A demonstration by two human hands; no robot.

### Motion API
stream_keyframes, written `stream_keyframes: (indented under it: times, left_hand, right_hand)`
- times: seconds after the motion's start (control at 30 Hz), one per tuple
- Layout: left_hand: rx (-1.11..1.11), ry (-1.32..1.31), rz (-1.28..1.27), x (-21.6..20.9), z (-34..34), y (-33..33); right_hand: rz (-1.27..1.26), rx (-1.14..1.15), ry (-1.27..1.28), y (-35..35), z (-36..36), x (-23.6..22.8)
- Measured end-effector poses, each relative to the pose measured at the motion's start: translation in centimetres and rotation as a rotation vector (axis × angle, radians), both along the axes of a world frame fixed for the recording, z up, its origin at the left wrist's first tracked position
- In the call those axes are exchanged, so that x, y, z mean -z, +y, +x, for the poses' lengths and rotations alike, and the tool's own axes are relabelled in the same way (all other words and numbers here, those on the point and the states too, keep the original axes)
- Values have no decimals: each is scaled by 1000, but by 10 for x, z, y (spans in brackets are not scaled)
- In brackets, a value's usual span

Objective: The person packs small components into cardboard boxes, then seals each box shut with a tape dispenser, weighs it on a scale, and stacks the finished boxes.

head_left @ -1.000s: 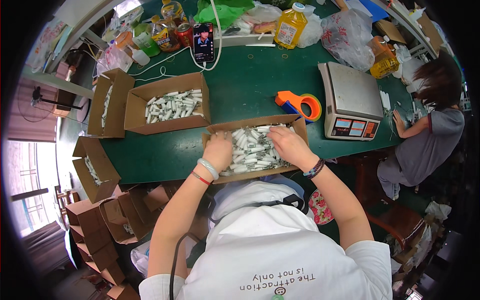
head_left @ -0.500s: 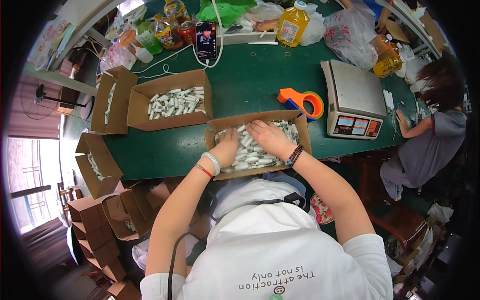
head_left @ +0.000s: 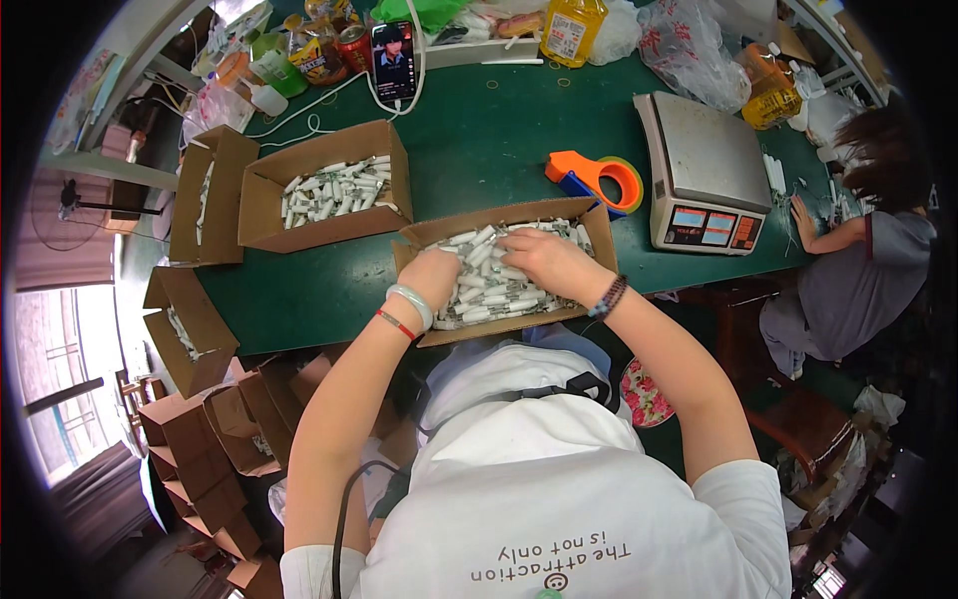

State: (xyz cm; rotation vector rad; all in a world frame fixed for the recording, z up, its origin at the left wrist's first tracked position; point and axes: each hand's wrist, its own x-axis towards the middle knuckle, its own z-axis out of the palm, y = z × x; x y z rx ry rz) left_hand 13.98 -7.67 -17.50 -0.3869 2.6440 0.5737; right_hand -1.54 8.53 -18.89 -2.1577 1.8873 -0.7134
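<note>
An open cardboard box, full of small white tube-like pieces with clear ends, stands slightly askew at the table's front edge. Inside its left end is my left hand, its fingers bent down among the pieces and mostly hidden. My right hand rests over the middle of the pile, fingers apart and bent, tips touching the pieces. No piece shows lifted clear of the pile by either hand.
Left stand more open boxes of white pieces, one upright, others at the edge. To the right are an orange tape dispenser and a weighing scale. A phone and bottles line the back. Another person works far right.
My left hand has shifted left, its fingers dipping lower into the pile. My right hand has moved slightly right and bent its fingers. The box now sits a little more tilted.
</note>
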Motion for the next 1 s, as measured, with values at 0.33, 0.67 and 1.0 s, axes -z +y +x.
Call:
stream_keyframes:
  times: [0.33, 0.67, 1.0]
  left_hand:
    - [-50, 4, -105, -4, -7, 0]
    - [145, 4, 63, -27, 18, 12]
    - [314, -118, 16, 7, 26, 14]
  right_hand:
    - [348, 170, -14, 23, 2, -5]
    - [607, 110, -158, 36, -3, -14]
    - [502, 105, -208, 44, -6, -18]
